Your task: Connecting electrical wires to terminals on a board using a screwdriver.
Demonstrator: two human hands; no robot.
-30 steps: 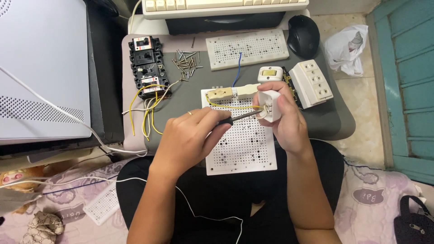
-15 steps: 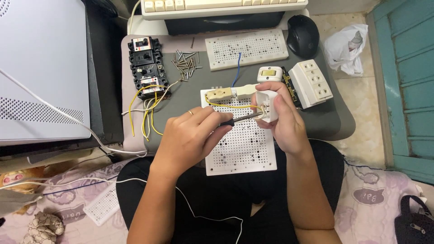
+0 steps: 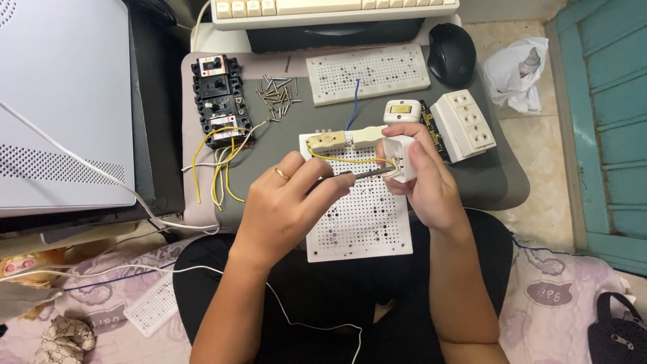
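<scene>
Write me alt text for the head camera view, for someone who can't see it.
Seen from above, a person's left hand holds a screwdriver with its tip at a small white socket part gripped in the right hand, over a white perforated board on a grey lap desk. Yellow wires, a black breaker and loose screws lie to the left.

Both forearms are bare from the elbow down, with no sleeves in view. The left hand [image 3: 283, 202] wears a thin gold-coloured ring [image 3: 281, 174] on one finger; the right hand [image 3: 428, 182] shows no ring or other jewellery, and neither wrist carries a watch or band. The fingernails are short and unpainted. Below the arms, the lap is covered by black clothing [image 3: 337, 283], plain and unmarked.
</scene>
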